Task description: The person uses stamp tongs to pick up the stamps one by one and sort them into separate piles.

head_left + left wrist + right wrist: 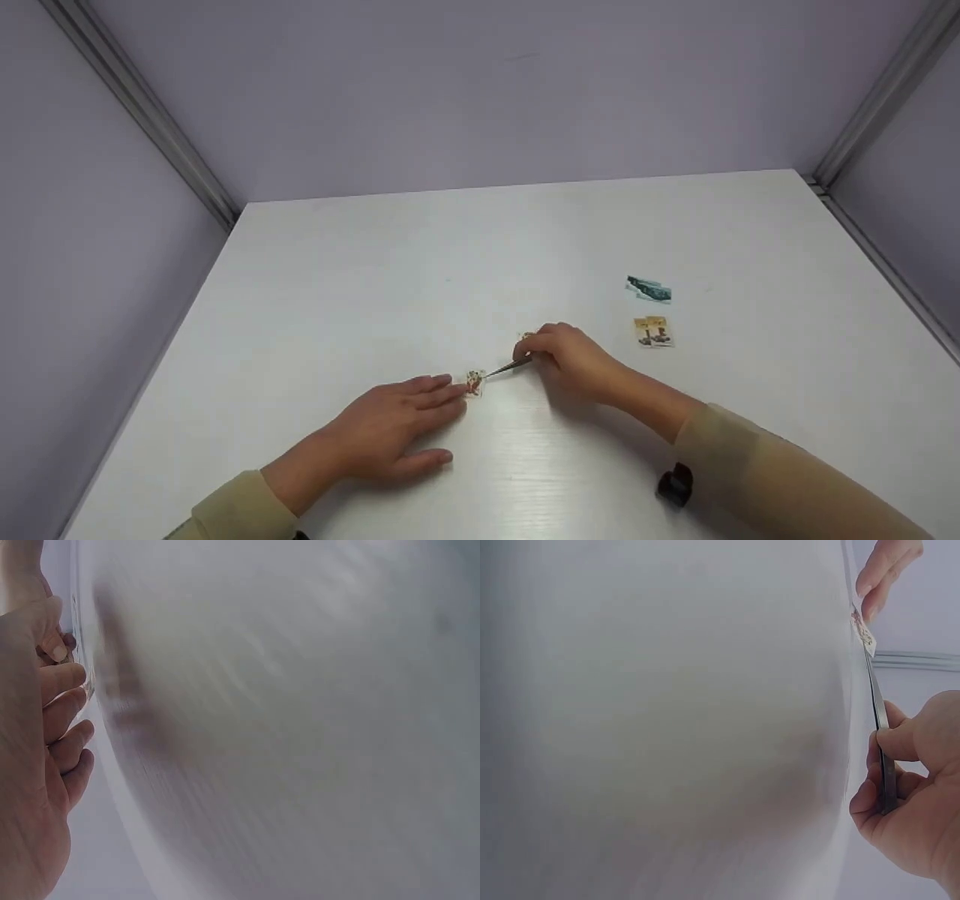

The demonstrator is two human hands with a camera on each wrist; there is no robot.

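A small red-and-white stamp [474, 382] lies on the white table [375, 285] near the middle front. My right hand [570, 358] grips metal tweezers [510, 367], whose tips meet the stamp's edge. The right wrist view shows the tweezers [880, 735] pinched between thumb and fingers, reaching the stamp [864, 633]. My left hand [390, 431] lies flat on the table with straight fingers, its fingertips [450, 390] touching the stamp's left side. The left wrist view shows only my left hand [41, 727] against a blurred table.
Two more stamps lie to the right: a green-blue one [649, 289] and a yellow one [654, 331]. Another small stamp [526, 336] peeks out behind my right hand. Grey walls with metal rails [142, 112] enclose the table on three sides.
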